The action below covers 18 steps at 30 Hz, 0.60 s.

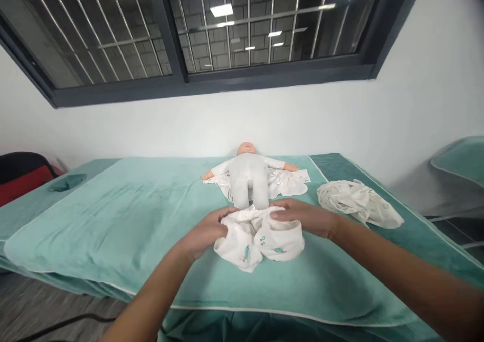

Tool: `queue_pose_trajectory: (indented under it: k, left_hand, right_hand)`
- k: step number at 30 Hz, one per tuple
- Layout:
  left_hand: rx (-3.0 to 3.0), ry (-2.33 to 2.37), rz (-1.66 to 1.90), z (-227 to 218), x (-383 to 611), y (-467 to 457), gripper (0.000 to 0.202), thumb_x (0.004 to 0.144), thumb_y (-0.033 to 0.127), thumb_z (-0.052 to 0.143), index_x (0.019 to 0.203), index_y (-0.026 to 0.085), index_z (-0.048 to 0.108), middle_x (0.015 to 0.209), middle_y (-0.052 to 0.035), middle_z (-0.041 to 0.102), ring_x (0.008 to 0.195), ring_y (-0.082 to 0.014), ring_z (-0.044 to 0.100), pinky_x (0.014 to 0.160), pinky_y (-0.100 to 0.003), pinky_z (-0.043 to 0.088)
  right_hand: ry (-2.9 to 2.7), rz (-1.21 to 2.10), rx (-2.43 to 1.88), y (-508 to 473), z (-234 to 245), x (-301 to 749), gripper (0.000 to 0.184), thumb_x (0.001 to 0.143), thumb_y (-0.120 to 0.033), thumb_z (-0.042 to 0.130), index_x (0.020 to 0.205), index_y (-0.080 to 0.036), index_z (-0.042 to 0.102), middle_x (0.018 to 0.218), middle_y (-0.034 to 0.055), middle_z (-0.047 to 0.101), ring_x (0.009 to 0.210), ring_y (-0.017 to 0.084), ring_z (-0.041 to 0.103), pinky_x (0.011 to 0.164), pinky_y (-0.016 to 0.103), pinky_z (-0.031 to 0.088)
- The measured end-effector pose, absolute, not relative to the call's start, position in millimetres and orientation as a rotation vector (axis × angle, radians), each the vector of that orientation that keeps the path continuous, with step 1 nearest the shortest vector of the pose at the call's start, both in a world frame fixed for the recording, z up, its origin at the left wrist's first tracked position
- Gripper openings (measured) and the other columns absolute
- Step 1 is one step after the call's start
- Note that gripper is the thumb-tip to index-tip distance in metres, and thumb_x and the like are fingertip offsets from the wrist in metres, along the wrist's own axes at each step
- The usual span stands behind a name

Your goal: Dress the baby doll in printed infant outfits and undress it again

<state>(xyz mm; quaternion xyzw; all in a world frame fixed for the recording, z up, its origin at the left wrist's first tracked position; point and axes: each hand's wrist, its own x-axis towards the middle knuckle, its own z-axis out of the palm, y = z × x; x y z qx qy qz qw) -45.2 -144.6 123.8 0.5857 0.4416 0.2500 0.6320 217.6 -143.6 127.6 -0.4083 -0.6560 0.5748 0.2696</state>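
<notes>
My left hand (210, 230) and my right hand (298, 215) are closed on a pair of white baby pants (260, 243) with small green prints. The cloth is bunched between them, its two leg openings facing me. Just beyond, a baby doll (247, 173) with a white cloth body lies on its back, arms spread and head toward the wall. The pants are at the doll's feet, and its foot ends are partly hidden behind the cloth. Beneath the doll lies a spread white baby top (289, 182) with a light print.
A green velvet cover (113, 216) lies over the bed. To the right sits a bundle of white cloth (357, 201). A white wall (159, 125) and a barred window (212, 29) stand behind. At the far left is a black and red object (22, 178).
</notes>
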Motion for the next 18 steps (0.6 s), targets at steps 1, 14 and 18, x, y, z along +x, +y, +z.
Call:
queue_pose_trajectory:
  k: [1,14,18]
  left_hand:
    - [1.355,0.994,0.588,135.9,-48.6,-144.7,0.048,0.063,0.011,0.063,0.11,0.022,0.066,0.104,-0.0031,0.07,0.092,-0.0218,0.065,0.074,-0.028,0.049]
    - [2.513,1.176,0.087,371.5,-56.2,-148.0,0.024,0.061,0.037,0.079,0.076,0.022,0.067,0.073,0.0001,0.062,0.067,-0.0171,0.055,0.058,-0.024,0.037]
    - [2.519,1.265,0.352,396.3,-53.2,-146.5,0.024,0.062,0.037,0.079,0.068,0.02,0.063,0.065,0.0007,0.054,0.063,-0.0161,0.054,0.059,-0.025,0.036]
  right_hand:
    - [-1.748,1.649,-1.038,-144.4,138.3,218.4,0.043,0.079,-0.059,0.063,0.083,-0.016,0.061,0.079,0.0026,0.062,0.069,0.014,0.055,0.062,0.025,0.042]
    - [-2.557,0.489,-1.082,-150.6,352.8,231.1,0.042,0.074,-0.058,0.07,0.063,-0.019,0.058,0.061,-0.0021,0.049,0.057,0.009,0.044,0.052,0.024,0.033]
    - [-2.376,0.379,-1.04,-148.2,384.0,231.5,0.038,0.074,-0.045,0.076,0.062,-0.014,0.057,0.068,-0.0036,0.05,0.07,0.008,0.053,0.064,0.024,0.043]
